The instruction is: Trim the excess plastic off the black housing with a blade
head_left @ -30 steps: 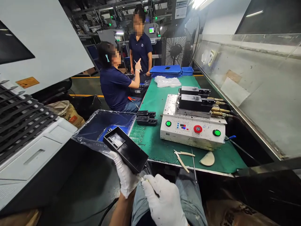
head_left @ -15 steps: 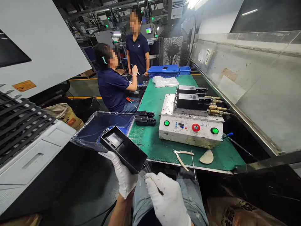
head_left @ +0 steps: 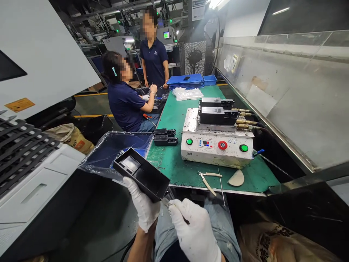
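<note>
Part: black plastic housing (head_left: 141, 174), a shallow open box with a pale rectangular window at its far end.
Pose: tilted, open side up.
Place: off the bench (head_left: 177, 171) edge, held from below by the left hand (head_left: 143, 205).
Tool: thin tool (head_left: 164, 201) in the right hand (head_left: 193, 229), its tip at the housing's near corner.

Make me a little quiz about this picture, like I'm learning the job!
1. True or false: the white-gloved left hand holds the black rectangular plastic tray, while the white-gloved right hand grips a thin tool at the tray's corner.
2. On the white metal control box, the middle round button is: A green, B red, C blue.
3. Fill in: the cream-handled cutters lie on the ___ table mat.

Key: 1 true; 2 B; 3 green.
</note>
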Demonstrator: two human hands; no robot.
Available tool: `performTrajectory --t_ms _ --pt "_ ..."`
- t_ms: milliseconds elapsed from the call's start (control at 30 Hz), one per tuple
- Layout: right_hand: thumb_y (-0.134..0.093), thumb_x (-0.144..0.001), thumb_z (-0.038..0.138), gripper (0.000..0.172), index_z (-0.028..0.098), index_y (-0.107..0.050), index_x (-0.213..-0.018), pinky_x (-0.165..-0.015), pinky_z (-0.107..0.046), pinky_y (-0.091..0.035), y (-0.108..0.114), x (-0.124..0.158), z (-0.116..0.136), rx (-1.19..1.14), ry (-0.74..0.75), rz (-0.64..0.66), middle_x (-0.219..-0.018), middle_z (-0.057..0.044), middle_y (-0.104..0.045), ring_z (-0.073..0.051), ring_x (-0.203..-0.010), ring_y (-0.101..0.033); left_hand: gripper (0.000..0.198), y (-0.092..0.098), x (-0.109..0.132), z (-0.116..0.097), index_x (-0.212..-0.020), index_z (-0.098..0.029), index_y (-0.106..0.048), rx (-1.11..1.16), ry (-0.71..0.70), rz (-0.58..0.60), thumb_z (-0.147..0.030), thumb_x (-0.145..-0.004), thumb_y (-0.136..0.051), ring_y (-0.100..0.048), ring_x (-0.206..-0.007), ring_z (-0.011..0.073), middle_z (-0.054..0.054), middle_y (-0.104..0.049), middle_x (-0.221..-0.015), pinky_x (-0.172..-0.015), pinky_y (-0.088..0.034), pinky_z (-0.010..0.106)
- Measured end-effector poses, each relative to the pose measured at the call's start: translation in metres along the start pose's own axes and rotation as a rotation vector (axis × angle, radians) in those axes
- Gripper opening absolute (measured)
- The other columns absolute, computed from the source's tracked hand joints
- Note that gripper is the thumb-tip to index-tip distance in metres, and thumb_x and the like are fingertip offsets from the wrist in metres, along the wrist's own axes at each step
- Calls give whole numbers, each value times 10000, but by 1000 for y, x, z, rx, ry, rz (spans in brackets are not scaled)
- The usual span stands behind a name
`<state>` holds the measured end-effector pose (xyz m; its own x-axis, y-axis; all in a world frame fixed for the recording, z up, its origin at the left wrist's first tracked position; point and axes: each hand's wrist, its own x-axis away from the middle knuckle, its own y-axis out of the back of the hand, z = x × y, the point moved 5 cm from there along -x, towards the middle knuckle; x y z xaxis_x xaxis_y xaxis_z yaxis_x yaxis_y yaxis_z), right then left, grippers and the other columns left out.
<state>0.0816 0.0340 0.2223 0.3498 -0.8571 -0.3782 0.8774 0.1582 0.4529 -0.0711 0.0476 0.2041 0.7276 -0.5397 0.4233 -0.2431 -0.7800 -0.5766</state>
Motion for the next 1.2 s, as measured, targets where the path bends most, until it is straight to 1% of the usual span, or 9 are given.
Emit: performTrajectory --t_ms 133,267,400,533,733,867,1000,1100,1200 --pt "-481 -1082 352 366 226 -744 -861 -601 -264 -382 0 2 -3 41 -5 -1 -666 -7 -613 -134 -620 -634 837 -1 4 1 -1364 -437 -637 -6 27 -23 -885 -658 -604 -585 -1417 231 -65 -640 -1526 -861 -624 222" --pt "-487 -1084 357 367 217 -735 -851 -630 -258 -395 -1 3 -15 89 -54 -4 -699 -19 -621 -139 -648 -626 797 -5 10 -2 -1331 -398 -673 -17 1 -52 -873 -699 -574 -625 -1361 229 -46 -712 -1432 -916 -618 246" --pt "-473 -1089 372 414 211 -712 -791 -617 -269 -385 0 -4 -33 202 -94 -8 -708 -30 -637 -143 -630 -597 672 0 8 -1 -1317 -404 -673 -55 59 -54 -798 -782 -568 -633 -1337 206 -56 -750 -1355 -925 -616 261" --pt "-462 -1099 387 434 212 -722 -799 -641 -274 -383 9 -16 -42 258 -31 -17 -709 -33 -667 -142 -649 -595 670 6 3 2 -1256 -344 -714 -75 134 15 -788 -765 -606 -728 -1121 224 -2 -816 -1121 -933 -622 325" --pt "-451 -1100 447 420 243 -770 -918 -663 -259 -397 26 -26 -35 226 115 209 -726 -18 -678 -138 -678 -608 583 0 6 -2 -1181 -243 -733 -118 186 99 -700 -862 -561 -690 -650 132 -4 -766 -774 -570 -544 239" --pt "-461 -1092 478 460 232 -721 -802 -631 -281 -319 34 -31 -33 334 181 321 -692 7 -630 -122 -652 -570 660 6 5 4 -1261 -202 -698 -215 267 201 -700 -841 -594 -712 -681 151 41 -787 -848 -516 -519 231" --pt "-456 -1097 461 458 231 -679 -769 -629 -305 -262 37 -32 -34 399 251 380 -675 29 -600 -118 -656 -541 722 20 3 18 -1304 -205 -687 -270 424 256 -724 -806 -621 -673 -605 137 29 -771 -785 -487 -536 233" --pt "-460 -1096 444 453 227 -669 -758 -618 -316 -239 38 -33 -36 434 291 388 -674 27 -599 -122 -650 -530 637 21 6 21 -1327 -240 -681 -258 465 277 -656 -848 -628 -717 -742 101 29 -812 -989 -679 -616 199" --pt "-474 -1092 432 437 221 -672 -765 -612 -316 -234 40 -36 -38 437 298 386 -681 26 -605 -117 -644 -531 594 18 16 26 -1281 -205 -703 -228 592 303 -629 -879 -600 -686 -633 112 26 -770 -793 -617 -611 227"
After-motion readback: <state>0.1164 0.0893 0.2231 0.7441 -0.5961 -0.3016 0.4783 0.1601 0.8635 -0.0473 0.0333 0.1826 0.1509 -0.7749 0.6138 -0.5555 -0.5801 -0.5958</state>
